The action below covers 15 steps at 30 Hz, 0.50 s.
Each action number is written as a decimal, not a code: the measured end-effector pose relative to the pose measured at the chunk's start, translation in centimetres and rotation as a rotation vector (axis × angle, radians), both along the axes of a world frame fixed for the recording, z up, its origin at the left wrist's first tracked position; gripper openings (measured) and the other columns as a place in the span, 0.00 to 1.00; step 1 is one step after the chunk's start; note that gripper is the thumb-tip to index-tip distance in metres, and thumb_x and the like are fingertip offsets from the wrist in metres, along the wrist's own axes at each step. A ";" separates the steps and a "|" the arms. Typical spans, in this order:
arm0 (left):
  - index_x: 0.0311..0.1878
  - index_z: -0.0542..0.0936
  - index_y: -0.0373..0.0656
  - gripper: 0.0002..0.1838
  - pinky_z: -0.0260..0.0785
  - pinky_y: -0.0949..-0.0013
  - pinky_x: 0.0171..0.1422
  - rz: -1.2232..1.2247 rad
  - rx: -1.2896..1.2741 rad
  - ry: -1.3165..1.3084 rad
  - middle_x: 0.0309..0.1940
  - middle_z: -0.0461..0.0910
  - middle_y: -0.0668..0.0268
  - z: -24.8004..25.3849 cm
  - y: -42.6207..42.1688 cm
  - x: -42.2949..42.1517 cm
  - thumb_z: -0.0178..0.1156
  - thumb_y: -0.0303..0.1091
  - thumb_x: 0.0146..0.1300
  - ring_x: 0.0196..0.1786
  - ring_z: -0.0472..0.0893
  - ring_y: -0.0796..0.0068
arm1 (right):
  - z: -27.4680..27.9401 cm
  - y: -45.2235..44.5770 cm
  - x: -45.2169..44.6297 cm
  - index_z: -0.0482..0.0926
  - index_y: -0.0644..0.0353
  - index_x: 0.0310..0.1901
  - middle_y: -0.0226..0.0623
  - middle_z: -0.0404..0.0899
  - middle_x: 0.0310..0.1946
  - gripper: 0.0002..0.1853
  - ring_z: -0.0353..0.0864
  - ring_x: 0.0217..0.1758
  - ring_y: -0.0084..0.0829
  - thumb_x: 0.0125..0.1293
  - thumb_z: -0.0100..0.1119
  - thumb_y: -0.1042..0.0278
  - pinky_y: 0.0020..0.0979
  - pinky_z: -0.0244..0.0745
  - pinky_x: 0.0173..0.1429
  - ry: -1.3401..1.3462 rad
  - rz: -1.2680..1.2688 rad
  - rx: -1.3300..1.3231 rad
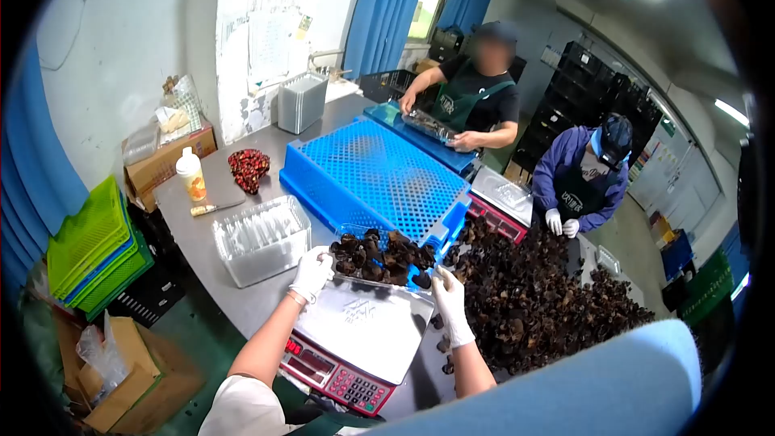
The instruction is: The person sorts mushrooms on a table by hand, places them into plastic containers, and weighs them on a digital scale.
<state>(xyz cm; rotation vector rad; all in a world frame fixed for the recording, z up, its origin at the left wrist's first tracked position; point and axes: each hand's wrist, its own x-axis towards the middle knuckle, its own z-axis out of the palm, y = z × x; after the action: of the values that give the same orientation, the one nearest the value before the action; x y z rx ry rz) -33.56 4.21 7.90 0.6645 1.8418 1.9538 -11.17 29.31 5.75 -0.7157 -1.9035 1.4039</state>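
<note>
My left hand, in a white glove, grips the left end of a clear plastic tray heaped with dark wood ear mushrooms. At the tray's right end is my right hand, also gloved, its fingers closed at the rim. The tray is over the far edge of a digital scale; whether it touches the pan I cannot tell. Just beyond it stands an upturned blue plastic crate. To the right of my right hand spreads a large pile of loose wood ear mushrooms.
Stacked clear trays stand left of the scale, with a knife, a bottle and a red patterned bundle behind. Across the table, one person holds a filled tray; another works at the pile. A second scale stands beyond.
</note>
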 end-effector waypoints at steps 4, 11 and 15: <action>0.51 0.76 0.32 0.11 0.73 0.75 0.25 0.034 0.014 0.017 0.24 0.77 0.68 -1.0 3.8 -4.1 0.53 0.25 0.68 0.20 0.78 0.80 | -1.6 5.1 -4.8 0.75 0.69 0.61 0.28 0.78 0.29 0.23 0.71 0.25 0.15 0.69 0.61 0.65 0.20 0.67 0.30 -0.008 0.002 -0.063; 0.48 0.78 0.31 0.12 0.75 0.70 0.27 0.261 0.033 0.005 0.26 0.81 0.64 -1.4 10.7 -10.3 0.54 0.25 0.65 0.20 0.82 0.73 | -0.9 4.2 -5.8 0.76 0.68 0.59 0.40 0.84 0.37 0.19 0.75 0.24 0.19 0.73 0.54 0.64 0.21 0.70 0.29 0.078 0.113 -0.332; 0.59 0.75 0.32 0.21 0.78 0.67 0.41 0.200 0.068 0.052 0.43 0.82 0.55 -3.6 15.4 -14.5 0.55 0.23 0.62 0.38 0.86 0.64 | 1.7 0.8 -3.1 0.79 0.67 0.56 0.38 0.84 0.38 0.15 0.76 0.30 0.18 0.71 0.54 0.70 0.20 0.72 0.35 -0.029 0.161 -0.293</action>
<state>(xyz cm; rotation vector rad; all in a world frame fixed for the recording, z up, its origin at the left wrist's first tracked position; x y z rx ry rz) -48.11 19.60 4.28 0.5757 1.9469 2.1530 -14.24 30.13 7.48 -0.7348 -1.8305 1.8072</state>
